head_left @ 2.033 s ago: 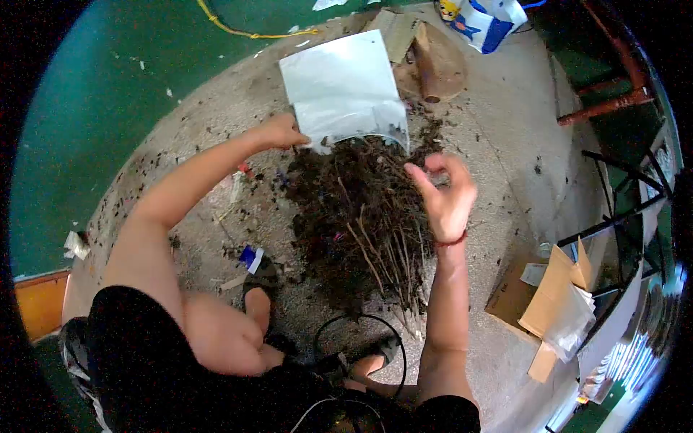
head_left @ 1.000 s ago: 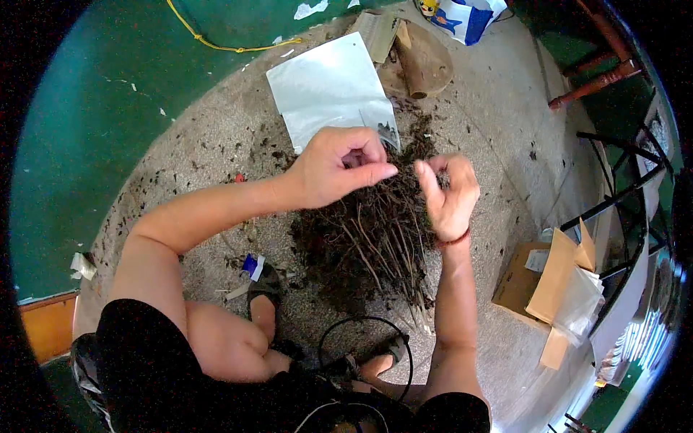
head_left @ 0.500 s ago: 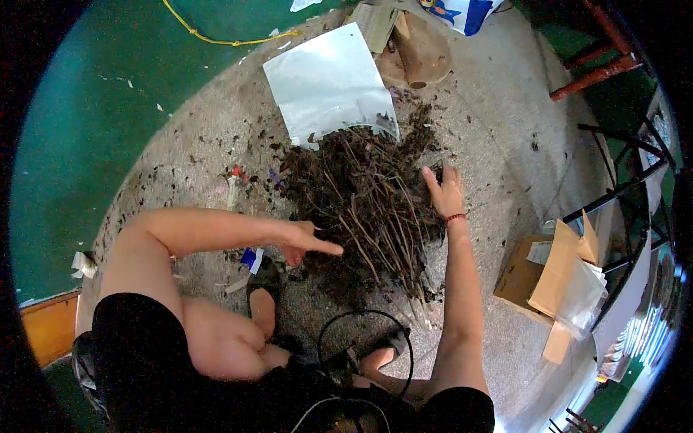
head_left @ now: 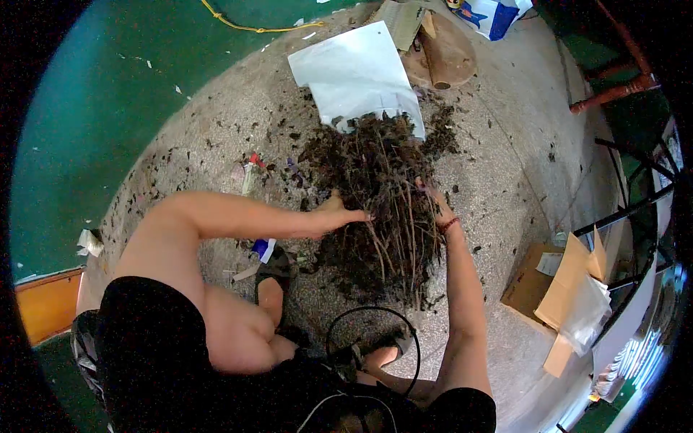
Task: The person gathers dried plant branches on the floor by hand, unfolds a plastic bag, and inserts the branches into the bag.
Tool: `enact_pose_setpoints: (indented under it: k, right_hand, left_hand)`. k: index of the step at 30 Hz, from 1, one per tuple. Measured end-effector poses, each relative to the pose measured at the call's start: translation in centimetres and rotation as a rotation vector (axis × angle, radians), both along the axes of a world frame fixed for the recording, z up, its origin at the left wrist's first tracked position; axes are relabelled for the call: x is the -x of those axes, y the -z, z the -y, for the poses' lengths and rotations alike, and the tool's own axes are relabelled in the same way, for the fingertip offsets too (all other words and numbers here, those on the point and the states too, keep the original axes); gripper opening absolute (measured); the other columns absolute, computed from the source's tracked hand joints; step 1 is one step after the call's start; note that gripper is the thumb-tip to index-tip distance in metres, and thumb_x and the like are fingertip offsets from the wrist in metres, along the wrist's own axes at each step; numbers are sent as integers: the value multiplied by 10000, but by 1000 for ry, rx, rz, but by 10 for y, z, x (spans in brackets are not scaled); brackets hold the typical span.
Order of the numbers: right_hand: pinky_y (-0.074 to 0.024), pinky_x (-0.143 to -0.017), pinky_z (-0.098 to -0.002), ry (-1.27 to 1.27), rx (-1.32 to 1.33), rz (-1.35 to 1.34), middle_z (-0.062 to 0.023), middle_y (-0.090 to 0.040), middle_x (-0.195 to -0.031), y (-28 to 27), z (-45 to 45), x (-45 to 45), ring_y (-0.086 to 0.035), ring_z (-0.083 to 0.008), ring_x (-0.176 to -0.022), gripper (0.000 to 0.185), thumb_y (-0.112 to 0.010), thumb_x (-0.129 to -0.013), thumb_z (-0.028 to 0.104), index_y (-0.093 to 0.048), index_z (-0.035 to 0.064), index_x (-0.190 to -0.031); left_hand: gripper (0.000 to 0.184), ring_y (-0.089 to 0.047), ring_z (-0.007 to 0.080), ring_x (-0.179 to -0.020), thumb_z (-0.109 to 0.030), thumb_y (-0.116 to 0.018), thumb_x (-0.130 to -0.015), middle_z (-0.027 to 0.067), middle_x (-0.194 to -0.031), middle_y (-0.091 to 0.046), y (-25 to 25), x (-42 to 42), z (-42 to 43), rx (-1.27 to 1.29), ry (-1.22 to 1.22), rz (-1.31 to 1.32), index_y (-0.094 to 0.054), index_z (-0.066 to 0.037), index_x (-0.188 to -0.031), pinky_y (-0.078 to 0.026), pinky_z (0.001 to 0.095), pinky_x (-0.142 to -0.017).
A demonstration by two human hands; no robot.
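A heap of dark dried plant stems [head_left: 386, 224] with crumbled leaves lies on the speckled floor in front of me. My left hand [head_left: 336, 216] grips its left side, the thumb stretched over the stems and the other fingers partly hidden. On the opposite side my right hand [head_left: 440, 208], with a red bracelet at the wrist, holds the edge of the bundle. Its fingertips are buried among the stems. A white sheet [head_left: 357, 68] touches the far end of the heap, with leaf bits over its lower edge.
Leaf crumbs and scraps litter the floor [head_left: 216, 141]. An opened cardboard box [head_left: 530, 281] stands at right beside black metal legs. Beyond the sheet lie a brown board [head_left: 458, 58] and a blue-white bag [head_left: 498, 18]. My foot [head_left: 271, 296] is near the heap.
Both hands have moved in against the heap from its sides, and the bundle is squeezed narrower. My right hand has gone from lying at the edge to gripping the stems. The view has shifted slightly.
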State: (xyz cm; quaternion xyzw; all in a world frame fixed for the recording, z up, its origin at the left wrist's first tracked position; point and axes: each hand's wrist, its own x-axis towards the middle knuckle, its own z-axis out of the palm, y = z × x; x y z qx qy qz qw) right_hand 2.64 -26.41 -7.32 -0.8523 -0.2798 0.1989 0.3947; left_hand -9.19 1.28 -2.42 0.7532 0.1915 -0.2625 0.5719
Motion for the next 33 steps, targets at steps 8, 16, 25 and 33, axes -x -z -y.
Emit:
enact_pose_setpoints:
  k: [8, 16, 25, 33]
  right_hand:
    - [-326, -955, -296, 212, -171, -631, -61, -492, -1180, -81, -21, -4, -469, -160, -1064, 488, -511, -855, 305, -424, -1, -1225]
    - [-466, -733, -376, 101, 254, -29, -180, -583, -1010, -139, -48, 0, -592, -306, -852, 688, -689, -649, 438, -456, -23, -1104]
    - [-439, -717, -416, -53, 409, 294, -197, -585, -799, -146, -96, 50, -565, -366, -745, 647, -716, -591, 400, -410, -21, -976]
    - [-387, -748, -406, -3, 288, 342, -169, -461, -919, -99, -126, 86, -464, -325, -867, 650, -751, -548, 360, -410, -20, -951]
  left_hand:
    - [887, -443, 254, -1028, -348, -610, -746, 174, -1202, -403, -57, -24, 19, 70, 171, -286, -50, 53, -1305, -356, 326, -877]
    - [322, -552, 188, -708, -178, -551, -798, 115, -793, -581, 4, -7, 29, 6, 188, -188, -500, 40, -1030, -453, 314, -639]
    - [304, -543, 180, -638, -202, -567, -779, 100, -741, -582, 13, -8, -13, 56, 587, -330, -521, 4, -998, -446, 318, -573]
    - [289, -535, 173, -577, -223, -582, -762, 86, -695, -582, 12, -6, -67, -72, 941, -390, -540, -28, -970, -440, 322, -515]
